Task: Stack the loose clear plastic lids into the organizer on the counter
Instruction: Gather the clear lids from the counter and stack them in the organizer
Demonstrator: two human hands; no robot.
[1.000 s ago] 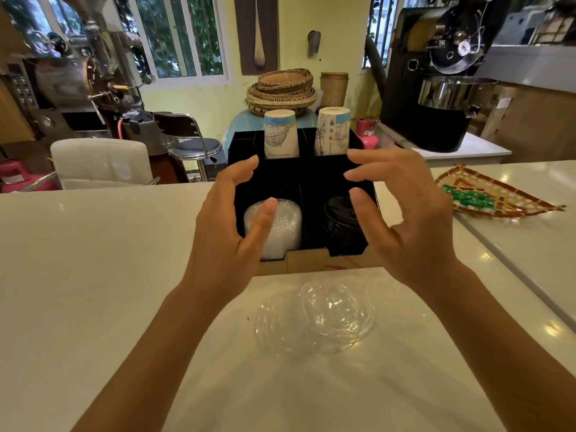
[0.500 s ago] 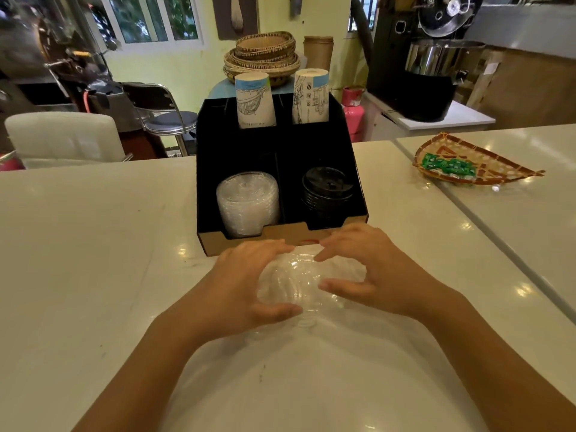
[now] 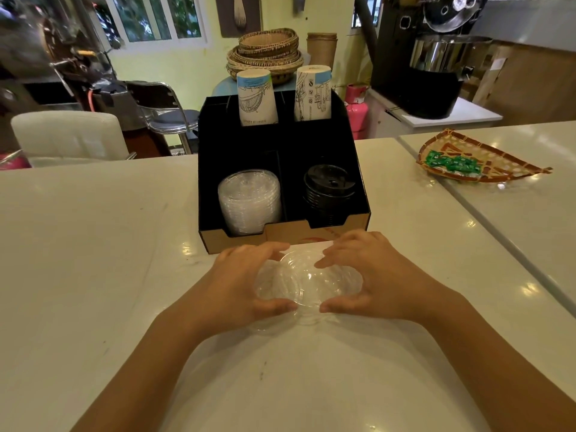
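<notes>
Two bare hands, the left hand (image 3: 246,282) and right hand (image 3: 374,275), cup the loose clear plastic dome lids (image 3: 307,283) on the white glossy counter (image 3: 93,244), fingers and thumbs curled against their rims from either side. At least two lids overlap there; I cannot count more. Just behind stands one black cardboard organizer (image 3: 361,194) holding one stack of clear lids (image 3: 249,201), one stack of black lids (image 3: 328,190) and two stacks of printed paper cups (image 3: 255,98).

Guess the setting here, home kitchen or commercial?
Likely a cafe or coffee shop counter: a black organizer holding paper cups and stacked lids, with what looks like a coffee roaster behind.
</notes>
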